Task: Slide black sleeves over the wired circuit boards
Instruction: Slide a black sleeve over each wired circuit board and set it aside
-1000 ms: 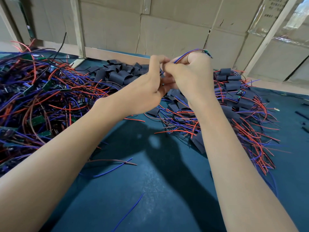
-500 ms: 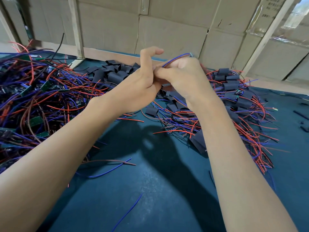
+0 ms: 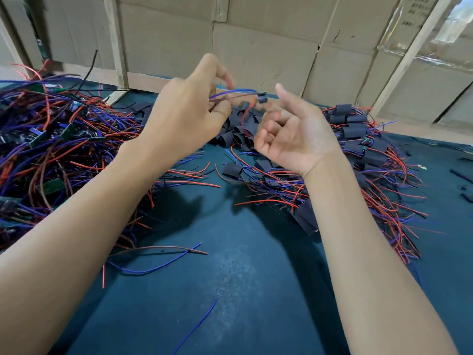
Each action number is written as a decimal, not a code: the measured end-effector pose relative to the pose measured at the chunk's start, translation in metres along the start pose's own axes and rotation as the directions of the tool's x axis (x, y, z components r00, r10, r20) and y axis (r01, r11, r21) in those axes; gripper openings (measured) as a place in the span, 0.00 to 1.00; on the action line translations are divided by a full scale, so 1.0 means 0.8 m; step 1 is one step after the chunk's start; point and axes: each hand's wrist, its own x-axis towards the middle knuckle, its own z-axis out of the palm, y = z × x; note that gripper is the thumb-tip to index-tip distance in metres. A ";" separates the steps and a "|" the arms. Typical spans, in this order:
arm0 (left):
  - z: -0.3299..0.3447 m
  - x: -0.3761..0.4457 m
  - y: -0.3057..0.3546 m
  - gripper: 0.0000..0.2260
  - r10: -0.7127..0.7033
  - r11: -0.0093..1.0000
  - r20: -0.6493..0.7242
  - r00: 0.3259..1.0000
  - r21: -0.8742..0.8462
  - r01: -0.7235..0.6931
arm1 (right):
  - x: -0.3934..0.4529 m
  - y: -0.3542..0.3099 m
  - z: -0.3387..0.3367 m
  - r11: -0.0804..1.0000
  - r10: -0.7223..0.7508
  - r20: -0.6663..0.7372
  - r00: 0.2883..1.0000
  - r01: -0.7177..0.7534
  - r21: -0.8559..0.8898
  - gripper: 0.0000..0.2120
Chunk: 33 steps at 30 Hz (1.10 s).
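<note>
Left hand (image 3: 184,116) pinched blue-and-red wire leads (image 3: 234,93), small sleeved board (image 3: 261,98) pointing right; right hand (image 3: 291,134) slack, empty, just beside.

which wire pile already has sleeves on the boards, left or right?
The right pile: black sleeves wrap its boards. In the left pile bare green boards show among the wires.

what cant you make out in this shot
- Head view: the small board at the wire end is motion-blurred; whether a sleeve covers it is unclear.
- Right hand fingertips are blurred; contact with the board is unclear.
- Left hand hides its own grip on the wires.
- The left pile is cut off by the frame edge.
</note>
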 end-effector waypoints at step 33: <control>0.007 -0.001 0.001 0.33 0.030 0.904 0.416 0.909 -0.399 0.152 | -0.017 0.001 0.043 0.711 -0.363 0.225 0.904 0.425 -0.561 0.10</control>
